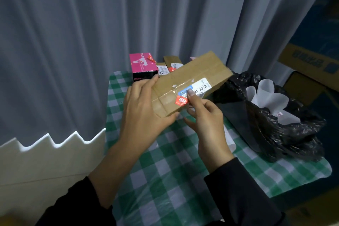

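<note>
Two hands on one box, working its label loose.
Our left hand [141, 108] grips the near end of the box [190, 71], fingers curled under it, tilted above the cloth [165, 170]; a firm hold there stops twisting. Our right hand [209, 121] pinches the label [200, 86] edge, forefinger over thumb: we should lift with the nail, then pull low and slow. Rightmost, the bag [275, 134] waits.
</note>
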